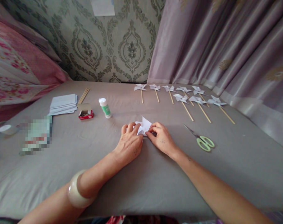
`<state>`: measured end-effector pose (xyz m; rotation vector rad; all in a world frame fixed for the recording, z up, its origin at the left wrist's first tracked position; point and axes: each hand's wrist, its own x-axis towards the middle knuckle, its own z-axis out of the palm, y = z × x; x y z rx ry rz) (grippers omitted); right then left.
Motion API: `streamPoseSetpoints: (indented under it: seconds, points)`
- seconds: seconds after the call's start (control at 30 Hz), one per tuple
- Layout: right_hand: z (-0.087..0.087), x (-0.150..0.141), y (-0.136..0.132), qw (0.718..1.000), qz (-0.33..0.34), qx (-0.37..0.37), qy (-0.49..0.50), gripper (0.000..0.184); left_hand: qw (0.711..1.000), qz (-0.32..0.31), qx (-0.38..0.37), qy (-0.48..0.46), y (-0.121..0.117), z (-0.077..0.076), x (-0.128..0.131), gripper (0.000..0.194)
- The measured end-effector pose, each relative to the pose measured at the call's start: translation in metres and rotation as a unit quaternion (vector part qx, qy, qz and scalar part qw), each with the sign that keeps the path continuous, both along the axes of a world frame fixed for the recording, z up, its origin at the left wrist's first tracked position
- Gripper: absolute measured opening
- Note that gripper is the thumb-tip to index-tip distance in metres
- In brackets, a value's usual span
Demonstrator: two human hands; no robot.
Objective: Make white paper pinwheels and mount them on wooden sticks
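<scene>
At the far left, pink floral fabric [13, 68] hangs beside the cloth-covered tabletop [136, 189]. Near that side lie a small white round item [7, 129] and a blurred-out packet [37, 133]. Just beyond the packet is a stack of white paper [63, 105], its sheets slightly fanned, with a few thin wooden sticks [84, 96] close to its right. Below the sticks stands a small red box [86, 115], lid up, small bits inside too tiny to make out. Next comes an upright glue container [105, 108] with a white cap and green label.

In the middle, the left hand [130, 140], its forearm ringed by a pale bangle [73, 192], lies over the left part of a folded white paper [145, 125], fingers bent down onto it; whether the thumb grips from below cannot be told. The right hand [162, 137] pinches the paper's right edge between thumb and fingers.

Beyond and to the right, 8 white pinwheels [197, 100] on sticks lie in 2 rows, 5 behind and 3 in front. Right of the hands, scissors [199, 137] with pale green handles point away toward the upper left. A lilac curtain [202, 40] hangs behind.
</scene>
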<state>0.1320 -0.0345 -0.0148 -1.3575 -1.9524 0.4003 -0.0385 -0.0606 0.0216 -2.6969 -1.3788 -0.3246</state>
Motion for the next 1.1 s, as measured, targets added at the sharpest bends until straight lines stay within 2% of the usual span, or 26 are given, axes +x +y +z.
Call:
streamPoseSetpoints:
  seconds: [0.3,0.67,1.1]
  points:
    - [0.006,-0.002,0.012,0.998,0.003,-0.031,-0.057,0.013,1.0,0.007,-0.01,0.011,-0.004,0.001,0.002,0.026]
    - [0.005,-0.003,0.021,0.998,-0.004,-0.048,-0.046,0.015,1.0,0.014,-0.026,0.001,-0.004,0.003,0.002,0.025]
    - [0.001,-0.003,0.02,0.997,-0.004,-0.015,-0.07,0.015,0.999,0.027,-0.024,-0.004,-0.003,0.003,0.004,0.022]
